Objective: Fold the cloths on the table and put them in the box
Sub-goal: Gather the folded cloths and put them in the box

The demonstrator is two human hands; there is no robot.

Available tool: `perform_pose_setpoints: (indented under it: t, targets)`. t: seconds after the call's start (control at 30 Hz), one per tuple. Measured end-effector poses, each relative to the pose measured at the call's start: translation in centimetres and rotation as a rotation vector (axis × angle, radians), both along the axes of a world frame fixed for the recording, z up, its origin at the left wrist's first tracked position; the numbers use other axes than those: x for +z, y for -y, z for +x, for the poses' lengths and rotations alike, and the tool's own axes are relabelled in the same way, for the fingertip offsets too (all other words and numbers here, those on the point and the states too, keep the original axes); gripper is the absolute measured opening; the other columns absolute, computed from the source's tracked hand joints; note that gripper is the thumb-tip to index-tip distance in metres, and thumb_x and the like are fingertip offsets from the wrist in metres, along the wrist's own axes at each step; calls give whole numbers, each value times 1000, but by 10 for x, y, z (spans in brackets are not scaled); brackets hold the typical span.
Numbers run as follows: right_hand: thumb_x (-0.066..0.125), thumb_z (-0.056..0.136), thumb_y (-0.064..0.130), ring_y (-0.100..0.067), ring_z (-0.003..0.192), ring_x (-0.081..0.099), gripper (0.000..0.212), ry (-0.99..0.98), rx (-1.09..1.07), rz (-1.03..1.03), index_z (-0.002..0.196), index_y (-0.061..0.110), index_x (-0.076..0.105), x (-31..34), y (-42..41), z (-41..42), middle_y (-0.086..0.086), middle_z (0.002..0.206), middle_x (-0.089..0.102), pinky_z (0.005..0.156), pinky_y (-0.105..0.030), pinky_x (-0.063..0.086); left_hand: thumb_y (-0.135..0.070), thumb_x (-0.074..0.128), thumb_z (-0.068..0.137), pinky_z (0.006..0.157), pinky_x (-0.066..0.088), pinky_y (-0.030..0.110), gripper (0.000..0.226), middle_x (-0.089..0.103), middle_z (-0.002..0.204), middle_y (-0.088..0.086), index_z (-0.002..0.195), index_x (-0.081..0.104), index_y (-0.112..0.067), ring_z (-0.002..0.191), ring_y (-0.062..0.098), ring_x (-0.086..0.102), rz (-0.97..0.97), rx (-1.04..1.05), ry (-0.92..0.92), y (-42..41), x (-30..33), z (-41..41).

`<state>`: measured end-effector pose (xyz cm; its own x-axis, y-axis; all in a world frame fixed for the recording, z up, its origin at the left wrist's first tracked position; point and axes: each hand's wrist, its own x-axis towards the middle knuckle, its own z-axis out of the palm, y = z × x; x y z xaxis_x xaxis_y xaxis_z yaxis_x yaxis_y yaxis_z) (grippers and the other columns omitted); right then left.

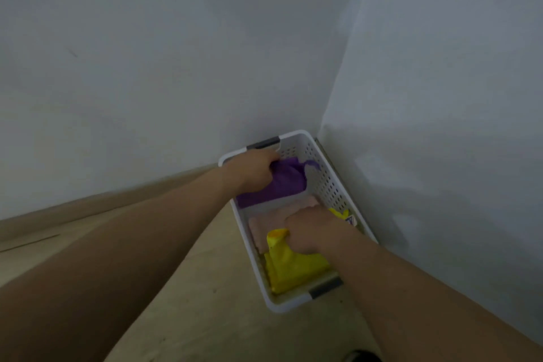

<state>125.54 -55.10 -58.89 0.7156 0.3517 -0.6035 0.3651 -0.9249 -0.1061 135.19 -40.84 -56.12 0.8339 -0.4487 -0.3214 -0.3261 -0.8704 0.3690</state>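
A white perforated box [331, 182] with grey handles stands in the corner where two walls meet. Inside it lie a purple cloth [282, 185] at the far end, a pale pink cloth [270, 223] in the middle and a yellow cloth [291, 267] at the near end. My left hand [249, 170] reaches into the far end and grips the purple cloth. My right hand [311, 232] is in the near half, fingers curled round a bunch of the yellow cloth. A bit of yellow also shows past the right hand, against the box's right wall.
The box sits on a light wooden table [211, 288], tight against the right wall [440, 126] and close to the back wall [147, 67]. A dark object [363, 356] shows at the bottom edge.
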Motion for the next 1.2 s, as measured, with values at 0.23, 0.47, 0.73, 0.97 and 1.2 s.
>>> perform_pose_setpoints:
  t: [0.23,0.47,0.73,0.97,1.2]
  targets:
    - [38,97,28,-28,102,59,37,-76,20,-41,119,10,62,-12,-2,-4,-12,117,63,88,-36,45,-16,42,94,87,48,35,34,59,126,15,127,50,-12,109,32,58,-6,47,-52,17,-16,1]
    - [38,97,26,-28,103,56,33,-97,-11,-22,112,9,61,-15,6,-12,-13,115,61,95,-38,40,-14,46,90,87,46,34,27,60,119,19,115,54,-6,108,33,57,68,48,-99,33,-28,11]
    - [37,99,28,-28,102,54,34,-135,-15,2,111,8,60,-22,18,-8,-13,115,61,93,-35,36,-18,44,91,98,42,35,36,56,129,21,122,58,-6,117,33,53,143,55,-150,34,-68,27]
    - [41,97,24,-24,94,56,27,-109,-5,2,102,9,62,-33,12,-9,-11,107,63,86,-34,40,-20,48,89,104,40,38,39,54,132,19,126,53,-8,121,33,50,226,35,-77,35,-86,27]
    - [42,96,20,-26,102,57,26,-142,-24,-35,108,8,62,-45,11,-8,-12,113,62,89,-34,41,-16,46,94,85,51,43,34,60,122,14,127,50,-8,110,31,59,522,-224,252,44,-69,14]
